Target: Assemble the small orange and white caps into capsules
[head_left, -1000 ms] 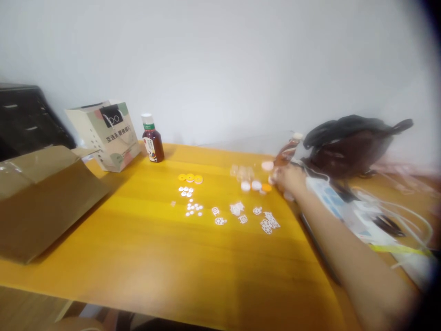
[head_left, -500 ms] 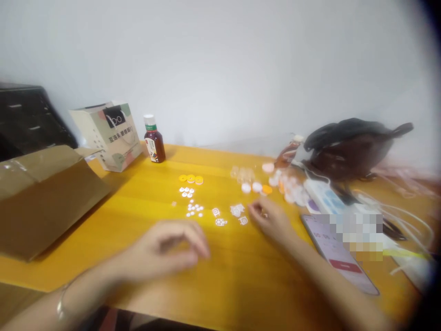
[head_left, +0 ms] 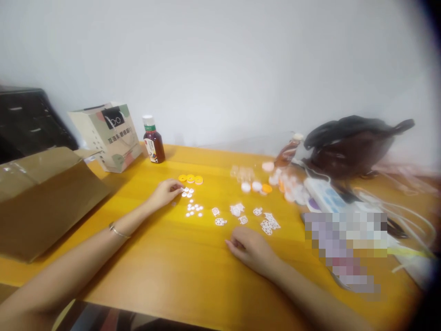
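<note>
Your left hand (head_left: 168, 191), centre-left of the frame: fingers bunched at the left edge of the small white discs (head_left: 189, 195), whether pinching one cannot be told. Your right hand (head_left: 253, 250), lower right of centre: fingers loosely curled, contents hidden, below the white openwork pieces (head_left: 243, 220). Yellow rings (head_left: 190, 176), in a row above the discs, and white dots (head_left: 196, 208) below them: grouped by kind, presumably to keep each sort easy to pick out.

On the yellow wooden table (head_left: 155, 276), the brown cardboard box (head_left: 44, 202) lies left, before the beige paper bag (head_left: 112, 138). Three round yellow rings (head_left: 190, 180) lie behind small white discs (head_left: 196, 208), which lie left of flat white openwork pieces (head_left: 267, 225)
</note>
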The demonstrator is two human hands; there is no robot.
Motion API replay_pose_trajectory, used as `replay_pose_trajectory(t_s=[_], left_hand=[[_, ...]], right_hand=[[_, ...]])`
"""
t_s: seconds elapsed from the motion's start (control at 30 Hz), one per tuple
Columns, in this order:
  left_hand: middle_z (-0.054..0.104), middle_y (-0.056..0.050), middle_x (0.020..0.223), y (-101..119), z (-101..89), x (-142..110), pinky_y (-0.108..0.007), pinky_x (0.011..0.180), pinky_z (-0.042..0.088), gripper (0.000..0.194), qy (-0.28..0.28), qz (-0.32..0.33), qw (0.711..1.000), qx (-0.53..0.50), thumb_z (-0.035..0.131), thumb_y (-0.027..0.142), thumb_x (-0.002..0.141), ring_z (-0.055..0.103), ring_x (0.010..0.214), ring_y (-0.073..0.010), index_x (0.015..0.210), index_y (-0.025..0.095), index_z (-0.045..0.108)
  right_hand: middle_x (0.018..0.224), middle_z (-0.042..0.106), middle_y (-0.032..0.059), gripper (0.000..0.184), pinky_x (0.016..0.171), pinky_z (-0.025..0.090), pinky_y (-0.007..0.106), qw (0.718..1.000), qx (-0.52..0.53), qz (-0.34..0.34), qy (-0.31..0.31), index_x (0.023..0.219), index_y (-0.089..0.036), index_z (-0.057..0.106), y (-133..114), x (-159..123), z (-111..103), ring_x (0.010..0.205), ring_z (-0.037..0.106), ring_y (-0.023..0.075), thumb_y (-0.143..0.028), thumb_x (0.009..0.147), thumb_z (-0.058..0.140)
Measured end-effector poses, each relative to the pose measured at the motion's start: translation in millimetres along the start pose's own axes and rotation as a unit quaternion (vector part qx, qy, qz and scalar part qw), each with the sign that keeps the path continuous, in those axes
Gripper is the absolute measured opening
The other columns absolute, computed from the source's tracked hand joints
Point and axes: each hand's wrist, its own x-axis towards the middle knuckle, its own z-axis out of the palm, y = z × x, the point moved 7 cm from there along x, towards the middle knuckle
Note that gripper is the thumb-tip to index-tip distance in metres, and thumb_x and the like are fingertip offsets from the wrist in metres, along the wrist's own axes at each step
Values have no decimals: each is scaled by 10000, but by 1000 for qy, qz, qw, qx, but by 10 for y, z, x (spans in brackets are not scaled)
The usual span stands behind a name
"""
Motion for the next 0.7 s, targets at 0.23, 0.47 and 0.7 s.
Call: replay_pose_trajectory(t_s=[0.23,0.47,0.7], left_hand=[[633,-46,798,157,-63,-52,-273,681,448,223,85,-4,996,-12,521,357,753,576,726,-165,779,153,607],[606,-21,786,1111,350,-552,-234,698,429,140,-115,169,975,-88,519,286,801,546,732,-120,791,173,600],[583,-18,743,1192,731,-870,-214,611,412,81,-226,189,953,-77,518,194,774,515,665,-108,797,162,588]], right_hand=[[580,480,-15,225,523,321,224,1000,11,0,-5,600,-196,367,-13,9,-7,535,429,108,-213,811,441],[574,469,-20,225,513,313,218,1000,26,4,-15,599,-194,372,3,28,6,530,420,104,-209,815,434],[571,464,-23,215,510,311,220,999,41,2,-6,600,-194,396,8,29,0,528,412,104,-219,807,451]])
